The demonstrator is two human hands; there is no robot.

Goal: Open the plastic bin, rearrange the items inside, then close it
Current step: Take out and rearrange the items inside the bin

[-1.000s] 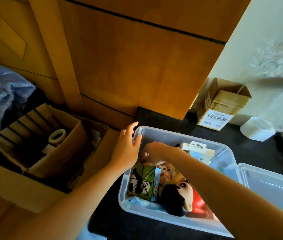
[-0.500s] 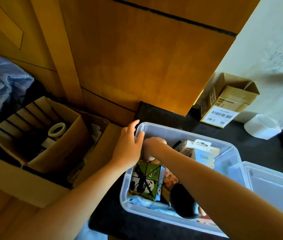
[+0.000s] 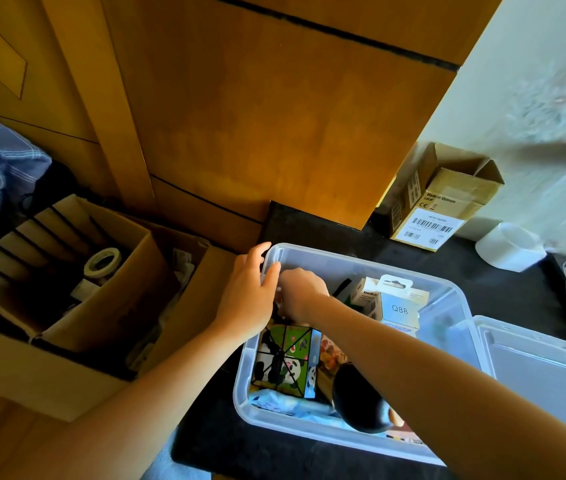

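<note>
Clear thin-walled plastic bin (image 3: 454,299) looks light, flexy — left hand (image 3: 245,299) grips corner rim; right hand (image 3: 300,294) curled inside, contents unclear.

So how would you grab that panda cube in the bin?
Probably from above. The panda cube sits near the left wall of the plastic bin, with a dark round thing on its right, so its sides are crowded. Its top face is flat and bare. I'd pinch two opposite top edges, near and far, and lift straight up.
</note>
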